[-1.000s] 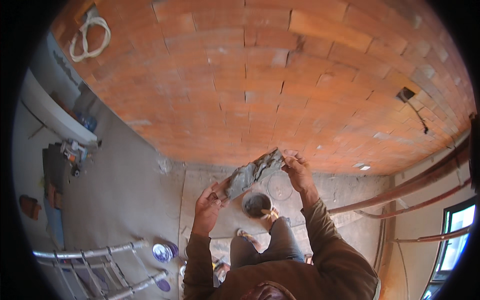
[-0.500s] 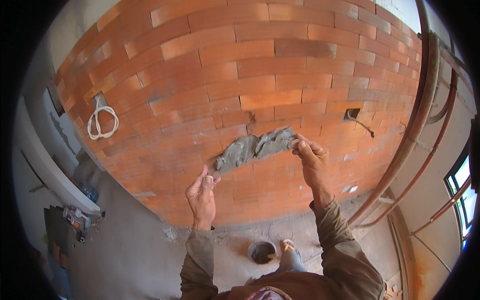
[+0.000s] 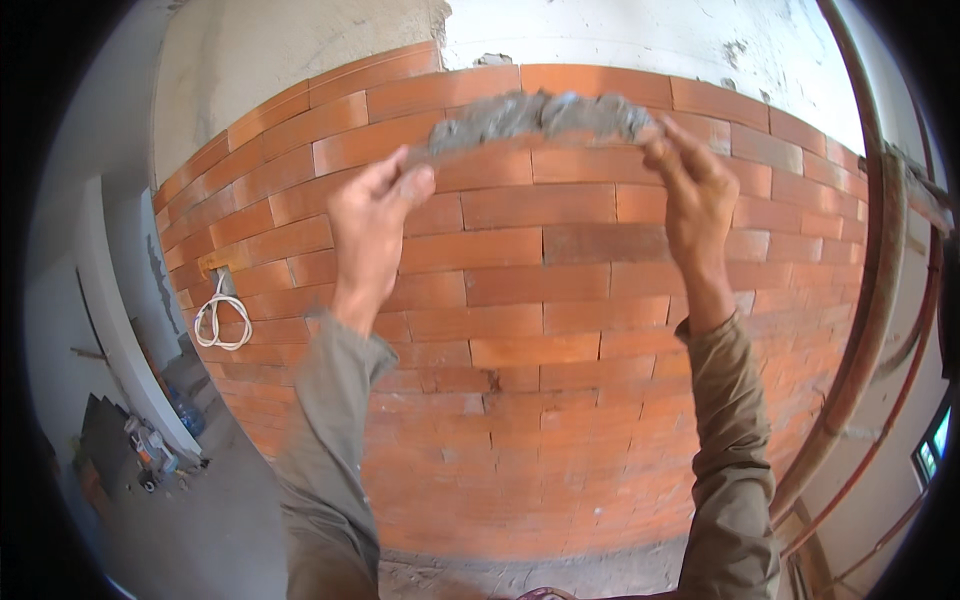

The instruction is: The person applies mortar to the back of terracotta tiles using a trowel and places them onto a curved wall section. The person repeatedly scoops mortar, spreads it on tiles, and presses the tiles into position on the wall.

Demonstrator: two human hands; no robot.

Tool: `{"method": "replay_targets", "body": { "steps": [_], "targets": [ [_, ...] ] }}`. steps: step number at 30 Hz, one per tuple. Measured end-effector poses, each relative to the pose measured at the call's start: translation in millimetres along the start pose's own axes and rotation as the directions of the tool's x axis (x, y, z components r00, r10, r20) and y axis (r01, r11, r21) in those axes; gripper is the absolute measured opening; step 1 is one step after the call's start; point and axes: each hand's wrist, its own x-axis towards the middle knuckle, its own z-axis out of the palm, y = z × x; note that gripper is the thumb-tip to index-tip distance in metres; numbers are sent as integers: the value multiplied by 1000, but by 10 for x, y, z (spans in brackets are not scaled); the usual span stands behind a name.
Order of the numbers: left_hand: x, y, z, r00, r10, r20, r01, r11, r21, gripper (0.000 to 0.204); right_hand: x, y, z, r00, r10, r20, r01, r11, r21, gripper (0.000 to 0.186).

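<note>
I hold a thin brick tile (image 3: 427, 157) lengthwise between both hands, near the top of a wall faced with orange brick tiles (image 3: 535, 350). Grey mortar (image 3: 540, 117) lies in a thick, uneven layer along the tile and hides most of it. The fingers and thumb of my left hand (image 3: 365, 230) pinch its left end. At the other end, my right hand (image 3: 700, 195) grips it the same way. Both hands are slightly blurred. Whether the tile touches the wall behind it, I cannot tell.
Bare plaster (image 3: 640, 35) borders the top row of tiles. A looped white cable (image 3: 222, 325) hangs from a wall opening at left. Rusty scaffold pipes (image 3: 885, 250) stand at right. A wheeled machine (image 3: 150, 455) and a blue bottle (image 3: 188, 412) are on the floor at far left.
Both hands have raised the mortar-covered tile from the wall's lower part to near its top row. The view has tilted up, so the bucket and foot are out of sight.
</note>
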Motion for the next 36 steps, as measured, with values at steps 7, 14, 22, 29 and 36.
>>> {"method": "replay_targets", "body": {
  "steps": [7,14,22,29,36],
  "targets": [
    [1537,99,375,945,326,16,-302,857,418,33,1495,509,194,968,-250,-3,248,964,-100,40],
    [2293,-78,557,961,273,43,-251,798,548,31,2091,830,378,973,-230,33,231,940,-251,30],
    [2541,-236,656,970,226,87,-216,644,733,34,2439,1213,459,971,-151,185,214,893,-396,33],
    [2705,-348,565,968,195,156,-239,546,803,37,2570,1367,441,921,-90,380,260,867,-425,32],
    [2763,-355,421,981,109,159,-192,455,870,35,2526,1261,530,859,67,507,174,894,-414,32]
  ]
}}
